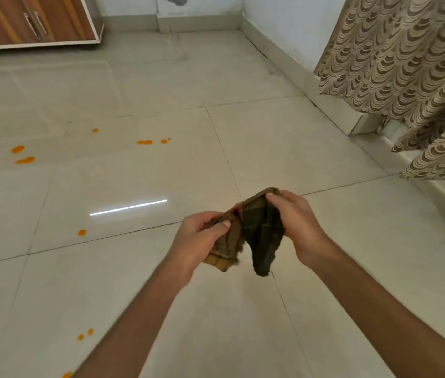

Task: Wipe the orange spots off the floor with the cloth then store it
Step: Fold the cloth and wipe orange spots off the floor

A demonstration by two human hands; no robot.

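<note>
A dark brown and olive checked cloth (259, 230) hangs in the air between both hands, well above the pale tiled floor (352, 255). My left hand (196, 238) pinches its lighter left edge, and my right hand (295, 216) grips its top right corner. Several orange spots lie on the floor to the left: a pair of orange spots (23, 155) at far left, a small cluster of orange spots (145, 142) in the middle distance, one orange spot (82, 232) nearer, and two orange spots (85, 334) close by on the lower left.
A wooden cabinet (33, 20) with white framing stands at the back left. A patterned curtain (407, 72) hangs along the right wall above a raised skirting ledge (333, 105). A bright light reflection (128, 207) lies on the tiles.
</note>
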